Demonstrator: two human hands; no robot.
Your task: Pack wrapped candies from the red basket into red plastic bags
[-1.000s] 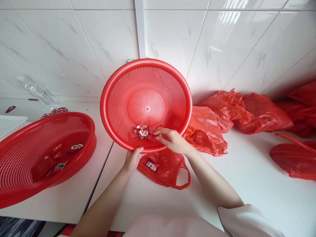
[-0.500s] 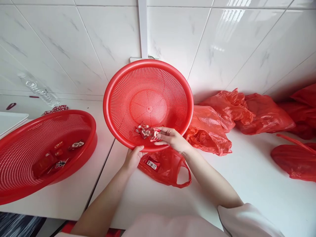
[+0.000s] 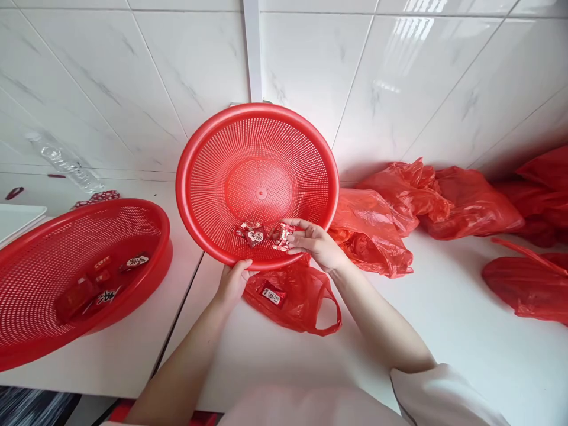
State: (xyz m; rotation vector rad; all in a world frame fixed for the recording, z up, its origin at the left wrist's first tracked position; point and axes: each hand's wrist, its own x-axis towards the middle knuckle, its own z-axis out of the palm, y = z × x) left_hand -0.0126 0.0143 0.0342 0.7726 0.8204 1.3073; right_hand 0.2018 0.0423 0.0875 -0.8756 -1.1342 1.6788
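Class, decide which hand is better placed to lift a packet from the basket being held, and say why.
Probably the right hand: it pinches a red-and-white packet within the basket, whereas the left hand grips that basket's near edge.

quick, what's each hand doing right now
Left hand: closed on the tilted red basket at its near rim.
Right hand: holding a small red-and-white packet between thumb and fingers.

The middle basket (image 3: 260, 177) is red, the tiles (image 3: 310, 59) grey-veined white.
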